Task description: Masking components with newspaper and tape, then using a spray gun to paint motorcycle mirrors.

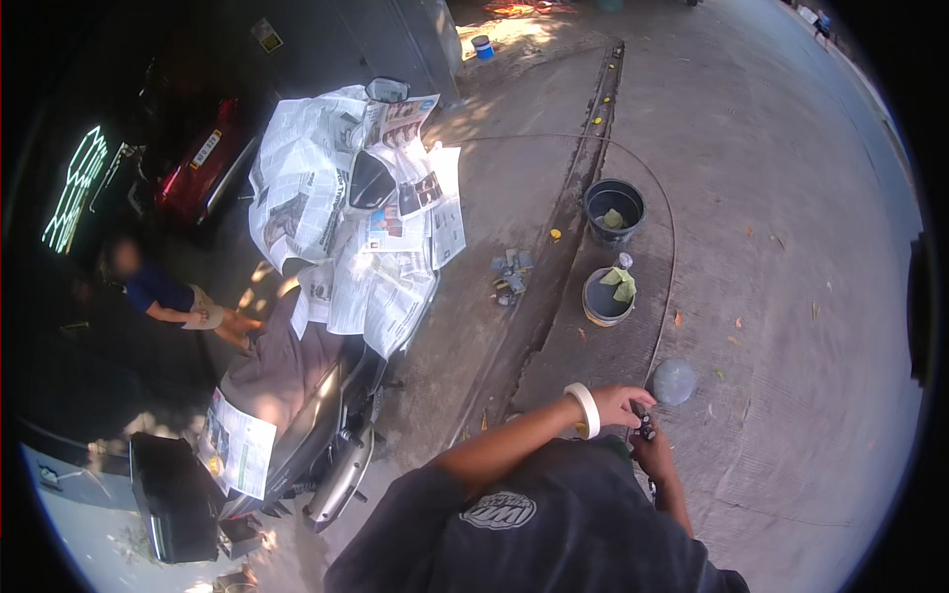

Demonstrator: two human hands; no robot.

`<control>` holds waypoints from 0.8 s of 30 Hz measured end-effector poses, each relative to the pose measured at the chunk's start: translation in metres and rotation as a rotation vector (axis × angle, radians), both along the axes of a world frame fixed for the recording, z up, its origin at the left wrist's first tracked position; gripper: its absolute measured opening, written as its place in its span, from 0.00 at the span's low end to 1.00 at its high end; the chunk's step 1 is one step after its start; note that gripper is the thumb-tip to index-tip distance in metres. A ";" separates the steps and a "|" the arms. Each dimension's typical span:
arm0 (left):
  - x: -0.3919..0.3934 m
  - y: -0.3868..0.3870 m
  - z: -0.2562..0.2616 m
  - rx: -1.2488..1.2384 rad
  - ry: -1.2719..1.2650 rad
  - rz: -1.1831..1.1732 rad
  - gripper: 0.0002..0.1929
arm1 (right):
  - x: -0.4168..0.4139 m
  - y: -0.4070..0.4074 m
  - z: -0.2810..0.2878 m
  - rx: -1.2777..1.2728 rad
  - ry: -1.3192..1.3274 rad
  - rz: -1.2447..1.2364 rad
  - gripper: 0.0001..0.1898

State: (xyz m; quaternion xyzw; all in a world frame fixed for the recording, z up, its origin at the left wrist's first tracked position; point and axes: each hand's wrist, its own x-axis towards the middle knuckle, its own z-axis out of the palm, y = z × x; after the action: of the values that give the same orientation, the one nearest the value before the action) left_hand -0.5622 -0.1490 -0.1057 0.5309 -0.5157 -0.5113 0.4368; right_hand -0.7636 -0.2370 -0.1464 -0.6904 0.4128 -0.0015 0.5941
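My left hand (619, 406) wears a roll of masking tape (583, 410) around its wrist like a bracelet. Its fingers close over the upper end of a small black tool (644, 424), whose exact kind the fingers hide. From below, my right hand (655, 451) grips the same tool, and a band shows at that wrist. A thin hose (672, 244) curves across the concrete and reaches my hands. Just past my fingers lies a round grey stone or disc (674, 382) on the ground.
Left stands a motorcycle (345, 445) draped with newspaper (311, 178) and brown cloth (274, 363). Ahead are a black bucket (614, 194) and a smaller bucket (606, 315), each with yellowish cloth. Grey blocks (511, 270) lie by a drain channel (571, 296). A person (167, 289) stands beyond the motorcycle.
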 end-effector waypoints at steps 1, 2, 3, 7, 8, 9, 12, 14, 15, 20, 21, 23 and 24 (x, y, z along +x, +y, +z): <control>0.016 0.019 0.002 0.172 0.161 -0.039 0.29 | 0.005 0.006 -0.003 -0.031 0.026 0.012 0.23; 0.029 0.041 -0.010 0.285 0.227 -0.044 0.30 | 0.008 0.012 -0.005 -0.063 0.052 0.023 0.26; 0.047 0.065 -0.030 0.393 0.285 -0.042 0.31 | 0.016 0.017 -0.007 -0.068 0.059 0.036 0.26; 0.074 0.186 -0.145 0.875 0.415 -0.021 0.37 | 0.021 0.040 -0.023 -0.104 0.101 0.036 0.22; 0.077 0.222 -0.176 0.862 0.421 0.002 0.37 | 0.033 0.039 -0.026 -0.111 0.105 0.050 0.21; 0.068 0.264 -0.216 0.925 0.516 0.169 0.38 | 0.039 0.042 -0.028 -0.113 0.107 0.071 0.21; 0.055 0.305 -0.239 0.990 0.750 0.433 0.40 | 0.041 0.042 -0.039 -0.044 0.018 -0.069 0.21; 0.043 0.314 -0.241 0.964 0.930 0.561 0.41 | 0.039 0.038 -0.039 -0.053 -0.011 -0.098 0.21; 0.043 0.318 -0.237 0.956 0.940 0.572 0.41 | 0.045 0.037 -0.037 -0.056 -0.055 -0.137 0.20; 0.039 0.357 -0.294 0.889 0.672 0.537 0.40 | 0.090 0.035 -0.009 -0.102 -0.222 -0.173 0.21; 0.035 0.359 -0.298 0.889 0.673 0.536 0.40 | 0.094 0.036 -0.004 -0.102 -0.221 -0.174 0.21; 0.037 0.354 -0.289 0.692 0.568 0.476 0.39 | 0.098 0.034 0.004 -0.138 -0.244 -0.272 0.21; 0.039 0.356 -0.273 0.689 0.565 0.463 0.39 | 0.095 0.029 0.000 -0.148 -0.253 -0.333 0.20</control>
State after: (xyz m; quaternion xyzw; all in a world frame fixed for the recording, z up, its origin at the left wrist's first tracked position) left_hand -0.5230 0.2070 -0.3790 0.5856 -0.0471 -0.6652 0.4609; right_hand -0.6687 -0.2075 -0.1460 -0.6487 0.4420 -0.2168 0.5803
